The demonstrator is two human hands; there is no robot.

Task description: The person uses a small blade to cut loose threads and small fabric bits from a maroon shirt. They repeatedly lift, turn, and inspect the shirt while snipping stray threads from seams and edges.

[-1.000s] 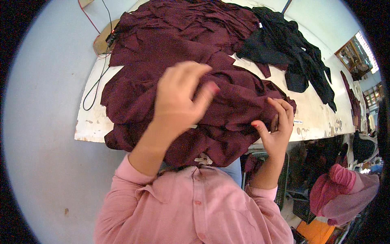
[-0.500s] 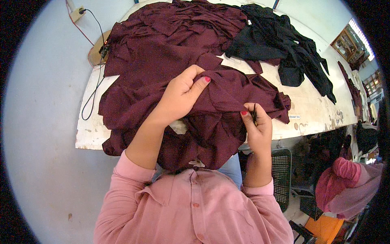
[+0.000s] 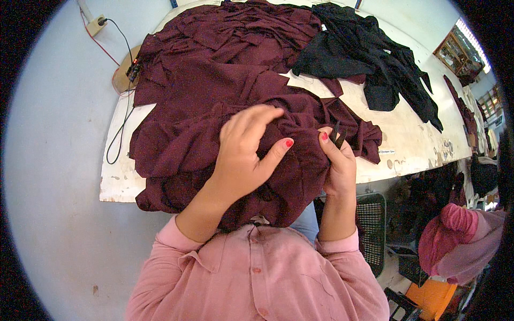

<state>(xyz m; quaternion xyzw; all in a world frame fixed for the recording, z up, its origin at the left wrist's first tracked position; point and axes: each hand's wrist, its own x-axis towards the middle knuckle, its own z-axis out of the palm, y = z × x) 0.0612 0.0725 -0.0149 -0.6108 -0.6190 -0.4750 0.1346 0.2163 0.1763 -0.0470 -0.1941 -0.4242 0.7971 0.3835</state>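
Note:
A maroon garment lies bunched over the table's near edge and hangs down to my lap. My left hand rests on its folds with thumb and fingers apart, not gripping. At the right of these folds my right hand is closed, pinching the cloth between thumb and fingers. Small dark thread snips sit in the same hand, their two pointed blades sticking up past the fingers. The handle end is hidden in the palm.
More maroon garments pile up at the far left, black garments at the far right of the white table. A cable hangs over the left side. A dark plastic crate stands below right; beyond it is another person's pink sleeve.
My left hand has let go of its pinch on the cloth and spread its fingers, moving slightly down. My right hand keeps its hold; the cloth between them is now bunched up.

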